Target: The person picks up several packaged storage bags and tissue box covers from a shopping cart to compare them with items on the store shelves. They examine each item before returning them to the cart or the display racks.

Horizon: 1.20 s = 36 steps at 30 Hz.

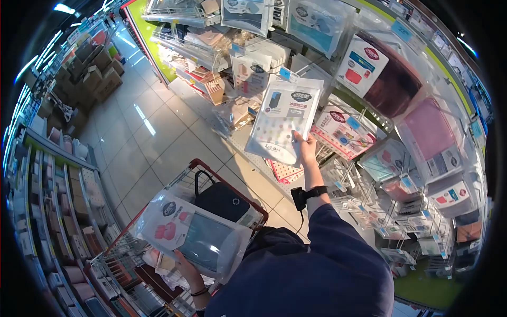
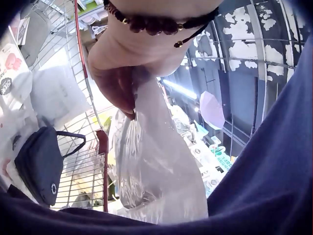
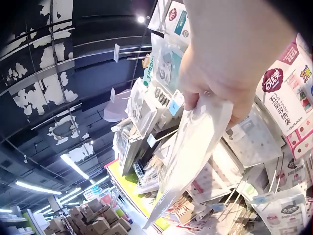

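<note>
In the head view, your right hand point(image 1: 305, 149) pinches the dotted package point(image 1: 282, 119) by its lower right side, before the rack of hanging packs point(image 1: 359, 74), some of which it covers. Your left hand point(image 1: 189, 272) holds the large blue-grey package point(image 1: 208, 240) over the shopping cart point(image 1: 260, 210), where it hides part of the basket and overlaps a black bag point(image 1: 224, 203). Stocked shelves point(image 1: 58, 227) line the far left; cardboard boxes point(image 1: 90, 79) crowd the aisle beyond. In the left wrist view, your fingers grip the large package's clear plastic beside the cart's red rim, with your dark sleeve point(image 2: 274, 161) across the lower right. In the right wrist view, the dotted package hangs nearly edge-on from your fingers, with metal prongs point(image 3: 136, 52) and packs close behind.
</note>
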Each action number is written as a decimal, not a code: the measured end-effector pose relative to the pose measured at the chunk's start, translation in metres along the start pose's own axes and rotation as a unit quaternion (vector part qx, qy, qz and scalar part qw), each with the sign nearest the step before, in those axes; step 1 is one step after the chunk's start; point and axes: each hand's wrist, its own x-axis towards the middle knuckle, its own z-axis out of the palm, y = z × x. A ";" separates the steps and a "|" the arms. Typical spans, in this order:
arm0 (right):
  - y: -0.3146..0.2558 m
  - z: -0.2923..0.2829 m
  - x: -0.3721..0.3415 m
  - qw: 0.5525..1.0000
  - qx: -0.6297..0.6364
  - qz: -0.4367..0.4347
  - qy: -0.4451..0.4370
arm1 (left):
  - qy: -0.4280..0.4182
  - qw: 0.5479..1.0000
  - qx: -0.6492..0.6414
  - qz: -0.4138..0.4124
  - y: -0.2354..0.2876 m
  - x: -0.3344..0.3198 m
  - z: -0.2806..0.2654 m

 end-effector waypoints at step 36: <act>-0.038 0.057 -0.072 0.853 -0.025 0.229 -0.469 | -0.126 0.991 -0.033 0.036 0.028 0.028 0.073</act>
